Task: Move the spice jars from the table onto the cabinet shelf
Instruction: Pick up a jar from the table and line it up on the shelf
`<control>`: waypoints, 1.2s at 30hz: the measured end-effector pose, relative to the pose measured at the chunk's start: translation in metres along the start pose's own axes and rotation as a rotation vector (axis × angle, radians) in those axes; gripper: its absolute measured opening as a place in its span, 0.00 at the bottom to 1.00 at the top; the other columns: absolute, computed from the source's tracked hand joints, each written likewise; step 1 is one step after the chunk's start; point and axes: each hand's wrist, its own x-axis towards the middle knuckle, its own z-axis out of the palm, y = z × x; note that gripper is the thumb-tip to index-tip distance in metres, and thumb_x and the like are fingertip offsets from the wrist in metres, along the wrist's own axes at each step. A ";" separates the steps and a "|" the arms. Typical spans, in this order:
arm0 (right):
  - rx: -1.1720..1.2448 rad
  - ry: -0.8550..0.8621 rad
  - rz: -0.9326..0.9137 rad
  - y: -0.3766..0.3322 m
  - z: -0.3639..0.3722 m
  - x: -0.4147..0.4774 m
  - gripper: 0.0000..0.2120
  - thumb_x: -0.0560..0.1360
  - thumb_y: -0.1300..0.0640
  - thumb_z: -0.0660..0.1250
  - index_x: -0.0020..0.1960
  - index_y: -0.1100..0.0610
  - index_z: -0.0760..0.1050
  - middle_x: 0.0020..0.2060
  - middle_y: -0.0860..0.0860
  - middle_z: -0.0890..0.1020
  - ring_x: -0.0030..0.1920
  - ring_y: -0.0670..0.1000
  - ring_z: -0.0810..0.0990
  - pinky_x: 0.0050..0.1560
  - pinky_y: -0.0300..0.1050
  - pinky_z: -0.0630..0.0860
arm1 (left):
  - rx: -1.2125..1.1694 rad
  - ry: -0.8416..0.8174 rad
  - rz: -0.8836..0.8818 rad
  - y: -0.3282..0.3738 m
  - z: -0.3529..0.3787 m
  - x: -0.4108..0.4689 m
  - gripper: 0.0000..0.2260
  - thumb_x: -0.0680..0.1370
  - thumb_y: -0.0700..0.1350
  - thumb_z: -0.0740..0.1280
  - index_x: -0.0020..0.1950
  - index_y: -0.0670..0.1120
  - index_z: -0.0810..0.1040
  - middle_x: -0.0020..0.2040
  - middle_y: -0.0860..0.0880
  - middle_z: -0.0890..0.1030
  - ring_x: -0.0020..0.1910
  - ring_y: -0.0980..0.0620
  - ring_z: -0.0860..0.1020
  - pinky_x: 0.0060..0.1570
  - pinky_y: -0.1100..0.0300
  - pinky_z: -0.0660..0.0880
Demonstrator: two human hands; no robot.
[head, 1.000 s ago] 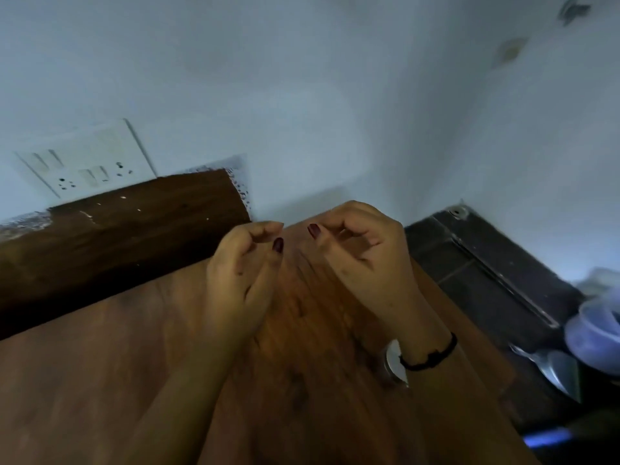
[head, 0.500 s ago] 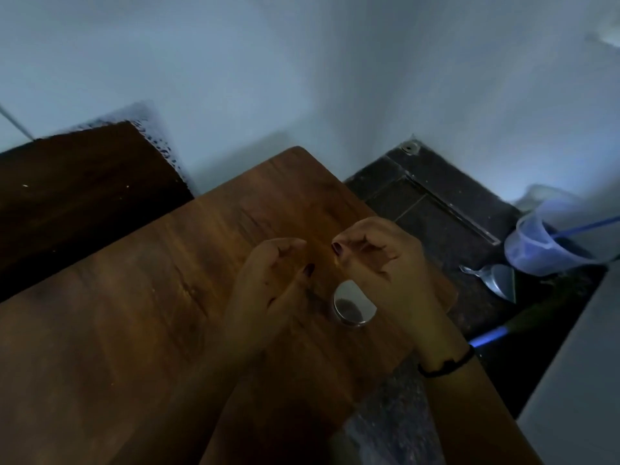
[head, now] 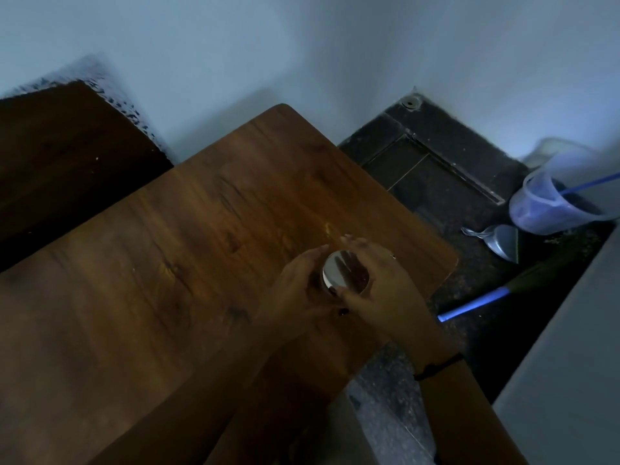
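Observation:
One spice jar [head: 342, 273] with a shiny round metal lid stands on the brown wooden table [head: 188, 250], near its right edge. My left hand [head: 295, 290] wraps the jar's left side, its thumb at the front. My right hand [head: 382, 286] curls round the jar from the right, fingers reaching over the far side and thumb at the near rim. The jar's body is hidden between the two hands. No cabinet shelf is in view.
A darker wooden surface [head: 60, 156] lies at the left behind the table. On the dark floor to the right are a translucent plastic jug [head: 557, 199], a metal scoop [head: 503, 243] and a blue-handled broom [head: 476, 303]. A pale wall corner stands behind.
The view has tilted down and right. Both hands dropped from hovering with curled fingers above the table and now clasp the jar from either side.

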 end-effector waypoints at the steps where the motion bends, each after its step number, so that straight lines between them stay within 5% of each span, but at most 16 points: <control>1: -0.016 -0.025 0.018 0.004 0.002 -0.001 0.39 0.69 0.36 0.65 0.76 0.53 0.64 0.73 0.48 0.70 0.70 0.39 0.62 0.70 0.38 0.63 | -0.005 -0.007 -0.005 -0.003 0.004 0.002 0.40 0.69 0.58 0.76 0.76 0.60 0.59 0.71 0.64 0.66 0.69 0.66 0.65 0.68 0.66 0.66; 3: -0.049 -0.067 0.058 0.009 0.006 -0.002 0.43 0.67 0.33 0.63 0.77 0.52 0.62 0.74 0.49 0.67 0.72 0.44 0.64 0.70 0.39 0.61 | -0.011 -0.019 -0.009 -0.008 0.010 0.005 0.40 0.68 0.60 0.72 0.77 0.56 0.60 0.73 0.58 0.67 0.71 0.61 0.66 0.69 0.64 0.66; 6: -0.051 -0.078 0.087 0.016 0.013 -0.005 0.46 0.67 0.33 0.64 0.78 0.53 0.60 0.74 0.50 0.68 0.72 0.49 0.66 0.71 0.42 0.63 | 0.000 -0.023 -0.006 -0.008 0.014 0.007 0.37 0.70 0.57 0.72 0.75 0.60 0.59 0.70 0.63 0.66 0.69 0.63 0.66 0.69 0.68 0.64; 11: -0.045 0.011 0.099 0.023 0.031 -0.008 0.39 0.71 0.41 0.65 0.75 0.63 0.65 0.70 0.59 0.73 0.69 0.56 0.72 0.70 0.55 0.69 | -0.012 0.014 -0.039 -0.010 0.018 0.007 0.36 0.71 0.47 0.77 0.75 0.59 0.64 0.70 0.59 0.71 0.68 0.61 0.69 0.68 0.65 0.68; 14: -0.075 0.047 0.054 0.027 0.034 -0.005 0.38 0.69 0.40 0.67 0.73 0.60 0.67 0.67 0.58 0.75 0.66 0.53 0.72 0.67 0.52 0.70 | -0.079 -0.008 -0.065 -0.008 0.017 0.009 0.35 0.68 0.50 0.76 0.73 0.57 0.68 0.69 0.58 0.73 0.68 0.59 0.72 0.68 0.59 0.71; 18: -0.043 0.010 0.013 0.011 0.025 0.009 0.39 0.67 0.38 0.68 0.72 0.57 0.68 0.66 0.53 0.76 0.64 0.48 0.72 0.65 0.44 0.67 | -0.163 0.064 -0.066 -0.005 0.003 0.001 0.34 0.67 0.56 0.71 0.72 0.61 0.63 0.67 0.65 0.68 0.66 0.71 0.68 0.64 0.74 0.65; 23: 0.042 -0.038 -0.049 -0.042 0.005 0.035 0.40 0.66 0.40 0.75 0.73 0.49 0.66 0.66 0.43 0.73 0.64 0.41 0.68 0.63 0.40 0.70 | -0.158 0.169 -0.021 0.000 -0.031 -0.011 0.41 0.71 0.54 0.75 0.79 0.50 0.59 0.75 0.57 0.67 0.74 0.60 0.67 0.70 0.64 0.67; 27: 0.163 -0.075 -0.108 -0.091 -0.010 0.059 0.41 0.63 0.41 0.75 0.73 0.45 0.64 0.63 0.37 0.69 0.65 0.42 0.70 0.62 0.44 0.76 | -0.230 0.275 -0.035 0.010 -0.067 -0.021 0.41 0.68 0.53 0.79 0.76 0.45 0.64 0.70 0.53 0.74 0.69 0.56 0.74 0.66 0.54 0.75; 32: 0.335 -0.035 -0.224 -0.145 -0.025 0.085 0.38 0.67 0.48 0.79 0.72 0.49 0.67 0.66 0.43 0.74 0.65 0.43 0.74 0.63 0.42 0.77 | -0.294 0.502 -0.046 0.023 -0.110 -0.034 0.37 0.65 0.53 0.81 0.70 0.48 0.71 0.64 0.51 0.78 0.62 0.51 0.79 0.59 0.45 0.79; 36: 0.509 -0.075 -0.250 -0.182 -0.036 0.099 0.32 0.72 0.46 0.74 0.72 0.51 0.69 0.68 0.45 0.74 0.66 0.44 0.75 0.62 0.43 0.78 | -0.302 0.602 -0.018 0.046 -0.144 -0.041 0.32 0.64 0.54 0.80 0.65 0.54 0.73 0.60 0.55 0.80 0.59 0.56 0.80 0.58 0.53 0.80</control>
